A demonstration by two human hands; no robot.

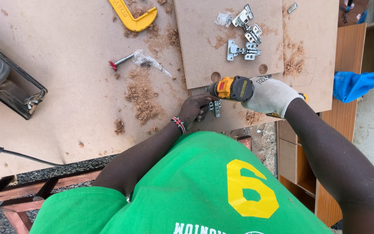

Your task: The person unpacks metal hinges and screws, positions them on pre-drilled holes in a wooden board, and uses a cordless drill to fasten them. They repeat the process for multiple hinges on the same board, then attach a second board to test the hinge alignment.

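On the desk (66,86), the bare left hand (194,110) pinches a small, stiff, light metal hinge (215,107) against the board edge; the gloved right hand (270,96) wraps its fingers fully around a heavy yellow-and-black cordless drill (232,88), best held at its grip; spare hinges (245,41) lie beyond.

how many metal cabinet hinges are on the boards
3 clearly: two silver metal cabinet hinges, and, on the upper brown fibreboard panel, one under the bare left hand. Others may be hidden.
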